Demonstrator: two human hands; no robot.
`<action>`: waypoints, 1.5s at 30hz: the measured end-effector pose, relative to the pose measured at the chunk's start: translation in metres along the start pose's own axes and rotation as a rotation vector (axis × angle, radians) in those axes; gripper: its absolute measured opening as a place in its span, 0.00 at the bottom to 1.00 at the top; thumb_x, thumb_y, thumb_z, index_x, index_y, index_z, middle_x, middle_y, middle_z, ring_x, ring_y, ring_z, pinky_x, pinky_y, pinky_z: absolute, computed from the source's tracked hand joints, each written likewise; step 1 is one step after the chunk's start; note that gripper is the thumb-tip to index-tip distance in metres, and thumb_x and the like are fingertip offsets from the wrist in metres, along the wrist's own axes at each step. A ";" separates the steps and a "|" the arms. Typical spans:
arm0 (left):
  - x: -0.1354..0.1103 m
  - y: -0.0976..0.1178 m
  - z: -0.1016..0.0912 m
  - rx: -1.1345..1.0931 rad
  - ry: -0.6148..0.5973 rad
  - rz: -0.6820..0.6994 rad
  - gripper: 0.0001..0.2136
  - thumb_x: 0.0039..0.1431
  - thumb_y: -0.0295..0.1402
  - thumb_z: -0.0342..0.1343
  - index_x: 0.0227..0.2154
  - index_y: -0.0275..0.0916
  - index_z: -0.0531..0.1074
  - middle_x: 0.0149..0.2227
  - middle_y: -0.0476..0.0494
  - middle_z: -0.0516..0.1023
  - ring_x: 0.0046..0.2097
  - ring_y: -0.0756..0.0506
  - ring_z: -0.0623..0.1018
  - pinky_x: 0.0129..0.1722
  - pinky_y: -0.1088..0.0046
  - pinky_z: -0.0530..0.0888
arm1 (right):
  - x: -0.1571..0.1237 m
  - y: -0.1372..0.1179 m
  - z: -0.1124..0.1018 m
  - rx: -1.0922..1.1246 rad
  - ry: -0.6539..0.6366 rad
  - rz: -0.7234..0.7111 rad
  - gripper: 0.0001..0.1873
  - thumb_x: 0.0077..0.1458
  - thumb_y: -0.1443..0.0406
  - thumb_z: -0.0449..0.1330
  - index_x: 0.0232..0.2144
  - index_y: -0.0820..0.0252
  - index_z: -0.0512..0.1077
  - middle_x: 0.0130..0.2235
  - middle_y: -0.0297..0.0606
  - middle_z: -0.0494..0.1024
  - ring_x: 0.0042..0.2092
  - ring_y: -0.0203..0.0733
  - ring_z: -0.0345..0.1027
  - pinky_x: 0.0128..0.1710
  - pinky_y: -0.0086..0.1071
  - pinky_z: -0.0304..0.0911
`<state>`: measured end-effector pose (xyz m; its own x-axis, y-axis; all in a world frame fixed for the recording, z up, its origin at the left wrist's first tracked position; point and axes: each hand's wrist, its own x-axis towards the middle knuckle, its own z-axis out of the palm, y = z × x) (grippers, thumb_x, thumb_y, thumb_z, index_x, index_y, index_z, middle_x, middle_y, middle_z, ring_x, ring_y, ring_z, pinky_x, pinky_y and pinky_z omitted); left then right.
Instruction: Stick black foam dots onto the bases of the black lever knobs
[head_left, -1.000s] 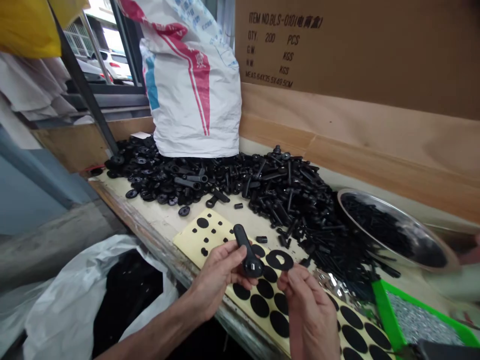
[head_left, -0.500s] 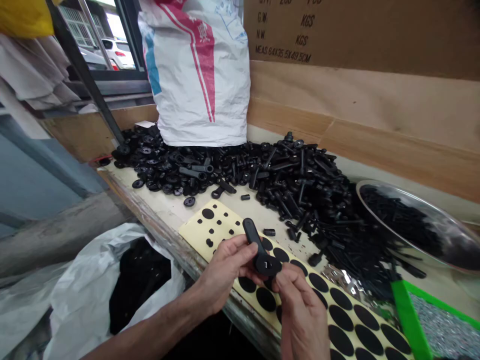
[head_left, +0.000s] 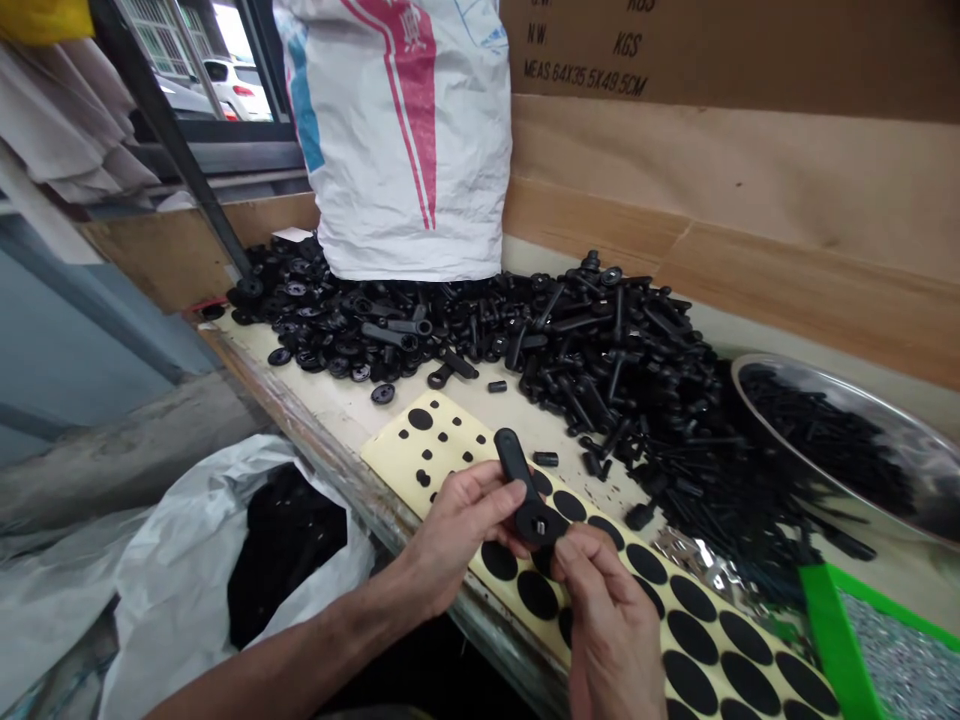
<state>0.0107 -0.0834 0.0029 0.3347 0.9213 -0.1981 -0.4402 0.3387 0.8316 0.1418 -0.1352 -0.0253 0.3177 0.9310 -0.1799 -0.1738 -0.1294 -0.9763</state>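
Black plastic lever handle [head_left: 514, 470], gripped between the thumb and fingers of the left hand [head_left: 465, 530], is held over a yellow backing sheet of black adhesive rubber pads [head_left: 442, 430]. Fingers of the right hand [head_left: 611, 640] are drawn together against its round head. Loose black handles and bolts [head_left: 600, 370] are heaped behind on the bench [head_left: 330, 420].

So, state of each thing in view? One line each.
left hand: closed around the lever's arm
black plastic lever: held, head lowest
right hand: fingertips at lever's head, grip unclear
sheet of black rubber dots: lying flat
pile of black plastic parts: loose, heaped
steel bowl: holding black bolts
white woven sack: upright, bulging
white plastic bag: open, black contents
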 end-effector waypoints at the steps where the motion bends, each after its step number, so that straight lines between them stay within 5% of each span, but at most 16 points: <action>1: 0.000 0.000 0.000 0.000 -0.001 0.002 0.12 0.60 0.36 0.57 0.40 0.31 0.75 0.33 0.40 0.77 0.30 0.50 0.74 0.28 0.76 0.72 | 0.000 0.000 0.000 0.003 -0.003 0.000 0.15 0.50 0.54 0.64 0.23 0.57 0.69 0.36 0.33 0.67 0.38 0.39 0.59 0.40 0.32 0.54; 32: 0.000 0.000 -0.004 0.007 0.032 0.025 0.14 0.60 0.37 0.57 0.45 0.34 0.75 0.39 0.39 0.78 0.32 0.51 0.74 0.31 0.76 0.73 | 0.004 0.002 0.009 -0.094 0.086 -0.062 0.14 0.49 0.53 0.65 0.25 0.57 0.73 0.33 0.33 0.68 0.36 0.38 0.60 0.37 0.31 0.58; 45: -0.006 0.002 -0.005 0.035 0.065 0.025 0.16 0.55 0.31 0.62 0.47 0.37 0.73 0.45 0.39 0.77 0.43 0.44 0.75 0.38 0.71 0.74 | 0.005 0.002 0.013 -0.185 0.103 -0.127 0.14 0.52 0.53 0.62 0.24 0.57 0.72 0.35 0.35 0.67 0.37 0.40 0.61 0.37 0.32 0.58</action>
<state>0.0041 -0.0874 0.0033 0.2688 0.9402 -0.2091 -0.4184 0.3095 0.8539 0.1308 -0.1264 -0.0269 0.4208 0.9054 -0.0562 0.0445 -0.0825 -0.9956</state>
